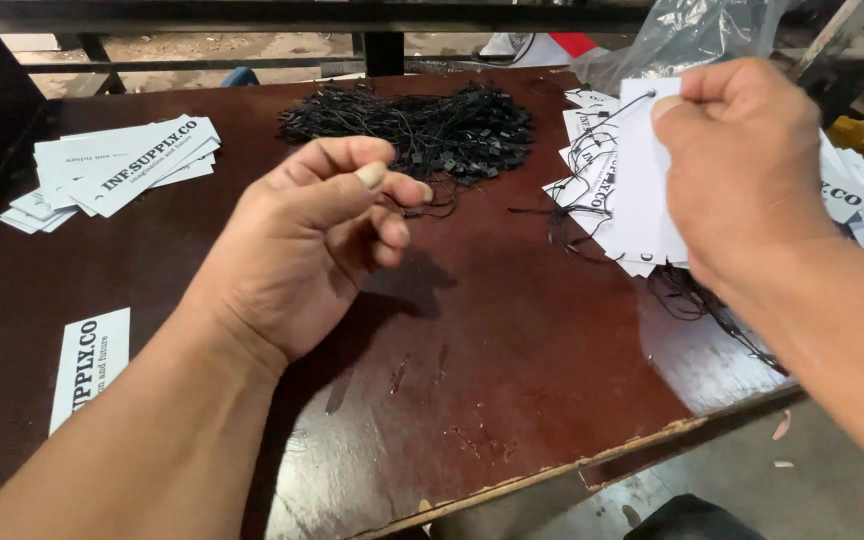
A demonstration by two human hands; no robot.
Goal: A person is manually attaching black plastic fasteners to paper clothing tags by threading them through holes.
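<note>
My right hand holds a white rectangular paper tag upright by its top edge, where a thin black string passes through the hole. My left hand hovers over the dark brown table, thumb and forefinger pinched on a black string end. Just behind my left hand lies a heap of black string fasteners. Under and behind my right hand is a pile of white tags with black strings attached.
A stack of white printed tags lies at the far left, and a single tag rests near the left front. Clear plastic bag sits at the back right. The table's chipped front edge runs diagonally at lower right.
</note>
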